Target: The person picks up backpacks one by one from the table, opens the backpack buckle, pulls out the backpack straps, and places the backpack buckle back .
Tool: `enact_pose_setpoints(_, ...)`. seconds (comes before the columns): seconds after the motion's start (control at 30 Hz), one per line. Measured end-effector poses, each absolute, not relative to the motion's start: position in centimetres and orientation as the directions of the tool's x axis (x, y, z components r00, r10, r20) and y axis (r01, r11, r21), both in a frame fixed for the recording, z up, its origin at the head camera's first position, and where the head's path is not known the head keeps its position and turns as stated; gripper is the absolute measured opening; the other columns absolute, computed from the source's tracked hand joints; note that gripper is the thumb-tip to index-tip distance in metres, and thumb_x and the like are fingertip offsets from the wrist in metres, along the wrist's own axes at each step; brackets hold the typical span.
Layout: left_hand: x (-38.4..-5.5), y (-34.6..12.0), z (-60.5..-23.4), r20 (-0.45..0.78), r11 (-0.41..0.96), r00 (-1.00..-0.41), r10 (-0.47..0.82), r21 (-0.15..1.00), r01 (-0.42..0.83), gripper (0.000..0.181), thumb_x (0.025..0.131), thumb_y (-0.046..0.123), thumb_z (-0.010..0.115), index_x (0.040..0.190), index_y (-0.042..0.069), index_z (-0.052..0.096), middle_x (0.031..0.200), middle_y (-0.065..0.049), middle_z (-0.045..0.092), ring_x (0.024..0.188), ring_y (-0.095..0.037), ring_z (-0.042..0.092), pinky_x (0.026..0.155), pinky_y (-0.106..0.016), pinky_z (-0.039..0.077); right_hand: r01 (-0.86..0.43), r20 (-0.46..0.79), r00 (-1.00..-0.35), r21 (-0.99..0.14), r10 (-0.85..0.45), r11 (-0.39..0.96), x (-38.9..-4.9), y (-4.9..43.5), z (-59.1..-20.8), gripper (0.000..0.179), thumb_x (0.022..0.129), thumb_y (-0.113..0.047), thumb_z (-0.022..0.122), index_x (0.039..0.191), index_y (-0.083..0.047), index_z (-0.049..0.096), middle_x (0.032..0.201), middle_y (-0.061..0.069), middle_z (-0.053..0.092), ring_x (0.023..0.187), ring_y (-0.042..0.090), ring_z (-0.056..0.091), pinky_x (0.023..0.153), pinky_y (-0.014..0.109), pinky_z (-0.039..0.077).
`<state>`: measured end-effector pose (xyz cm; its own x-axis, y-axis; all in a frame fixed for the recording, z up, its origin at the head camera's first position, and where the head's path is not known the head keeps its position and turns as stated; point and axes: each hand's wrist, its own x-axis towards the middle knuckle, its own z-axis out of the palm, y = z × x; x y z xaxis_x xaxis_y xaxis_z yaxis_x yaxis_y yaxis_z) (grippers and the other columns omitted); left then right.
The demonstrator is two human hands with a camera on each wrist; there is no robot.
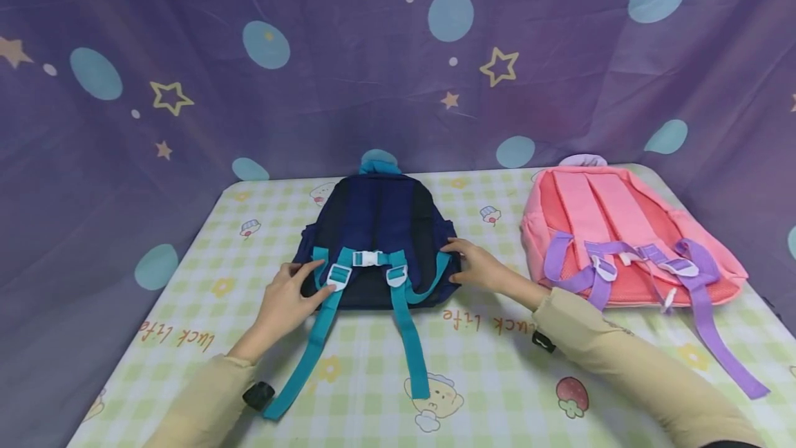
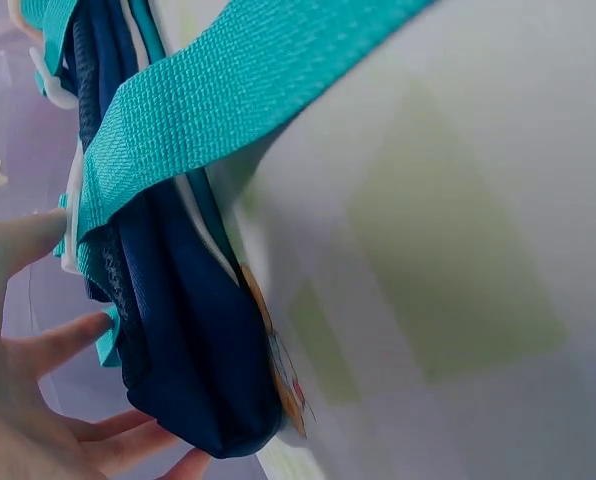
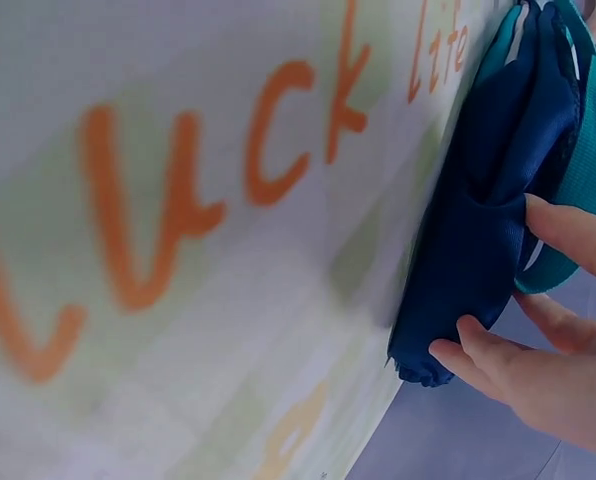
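Note:
A navy and black backpack (image 1: 361, 209) lies with its strap side up on the table, its teal top loop at the far end. My left hand (image 1: 282, 306) is at its lower left corner. In the left wrist view the thumb (image 2: 33, 238) touches the white strap adjuster (image 2: 75, 215), and the other fingers reach along the bag's side. At the lower right side, my right hand (image 1: 481, 267) touches the bag with relaxed, spread fingers, beside the teal strap (image 3: 588, 170). A white chest buckle (image 1: 367, 258) joins both straps. Two loose teal strap ends (image 1: 410, 344) hang toward me.
A pink backpack (image 1: 628, 206) with purple straps (image 1: 712, 337) lies to the right, beyond my right forearm. The green checked tablecloth (image 1: 205, 393) bears printed words and pictures. Behind the table hangs a purple curtain (image 1: 348, 109) with stars and ovals.

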<state>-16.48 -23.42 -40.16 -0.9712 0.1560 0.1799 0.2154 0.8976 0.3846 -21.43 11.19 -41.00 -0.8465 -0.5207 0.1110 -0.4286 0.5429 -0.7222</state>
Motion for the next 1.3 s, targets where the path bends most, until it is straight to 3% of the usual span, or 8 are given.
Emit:
enact_pose_setpoints(0.37,-16.3,-21.1,-40.5,0.244,0.898,-0.953,0.181,0.353,0.261,0.055,0.086,0.035,0.074,0.13,0.005,0.062,0.115,-0.035,0.051,0.1,-0.047,0.057,0.076,-0.057,0.049,-0.419,0.12,-0.856,-0.731,-0.503,0.539,-20.6,13.3,-40.7,0.047,0.081,0.012,0.067,0.124,0.018,0.051,0.139,0.04,0.037,0.124,0.052,0.044,0.1,0.055,0.041)
enact_pose_setpoints(0.5,-16.4,-20.2,-40.6,0.232,0.901,-0.954,0.189,0.345,0.263,0.056,0.086,0.038,0.073,0.131,0.006,0.061,0.116,-0.034,0.052,0.1,-0.046,0.057,0.075,-0.055,0.049,-0.448,0.16,-0.855,-0.705,-0.492,0.549,-20.1,14.1,-40.7,0.048,0.079,0.011,0.068,0.123,0.017,0.052,0.136,0.04,0.041,0.117,0.052,0.051,0.098,0.055,0.043)
enact_pose_setpoints(0.6,-16.4,-19.5,-40.4,0.18,0.913,-0.971,0.16,0.347,0.214,0.058,0.086,0.042,0.072,0.133,0.01,0.06,0.12,-0.032,0.05,0.094,-0.047,0.058,0.065,-0.054,0.049,-0.459,0.181,-0.858,-0.69,-0.48,0.56,-19.9,14.6,-40.7,0.047,0.078,0.012,0.068,0.122,0.017,0.052,0.135,0.04,0.043,0.113,0.052,0.054,0.096,0.055,0.044)
enact_pose_setpoints(0.8,-16.6,-18.2,-40.3,0.195,0.92,-0.965,0.174,0.317,0.23,0.059,0.085,0.045,0.072,0.132,0.011,0.061,0.116,-0.029,0.052,0.079,-0.037,0.058,0.05,-0.036,0.041,-0.453,0.194,-0.871,-0.673,-0.452,0.585,-19.6,15.6,-40.7,0.046,0.077,0.015,0.066,0.122,0.018,0.053,0.133,0.04,0.045,0.107,0.053,0.057,0.093,0.057,0.046)
enact_pose_setpoints(0.97,-16.7,-17.4,-40.5,0.227,0.912,-0.952,0.207,0.307,0.271,0.058,0.084,0.043,0.073,0.13,0.009,0.062,0.11,-0.029,0.052,0.085,-0.036,0.058,0.055,-0.036,0.044,-0.456,0.209,-0.875,-0.659,-0.437,0.598,-19.3,16.3,-40.7,0.047,0.076,0.016,0.067,0.12,0.018,0.054,0.13,0.04,0.047,0.106,0.054,0.058,0.091,0.057,0.047)
enact_pose_setpoints(1.3,-16.6,-15.8,-40.4,0.169,0.926,-0.968,0.184,0.299,0.229,0.06,0.087,0.05,0.068,0.134,0.013,0.06,0.112,-0.026,0.051,0.099,-0.037,0.055,0.072,-0.049,0.045,-0.512,0.261,-0.851,-0.603,-0.455,0.612,-18.9,17.5,-41.1,0.047,0.075,0.019,0.066,0.121,0.019,0.052,0.128,0.04,0.048,0.113,0.053,0.052,0.091,0.059,0.046)
